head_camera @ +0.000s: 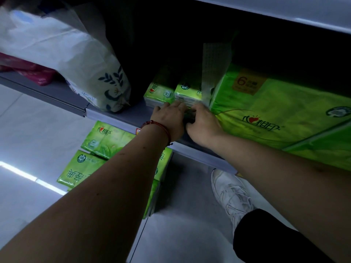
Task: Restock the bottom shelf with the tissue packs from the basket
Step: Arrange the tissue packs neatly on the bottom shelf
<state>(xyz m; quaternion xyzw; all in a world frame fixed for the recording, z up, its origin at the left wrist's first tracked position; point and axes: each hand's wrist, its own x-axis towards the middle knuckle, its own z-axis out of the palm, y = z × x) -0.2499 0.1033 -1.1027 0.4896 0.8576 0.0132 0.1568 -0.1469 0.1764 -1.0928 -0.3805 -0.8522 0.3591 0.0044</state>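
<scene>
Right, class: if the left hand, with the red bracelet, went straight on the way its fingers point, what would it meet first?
The small green plastic-wrapped tissue pack on the grey shelf, just ahead of the left hand; the fingers may already touch it, depth being unclear.

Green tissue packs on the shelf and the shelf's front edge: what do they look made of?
The green tissue packs look wrapped in thin glossy plastic film: it shines, wrinkles and carries print. The shelf's front edge looks like smooth, matte grey painted metal or hard plastic; the dim light leaves that open.
</scene>
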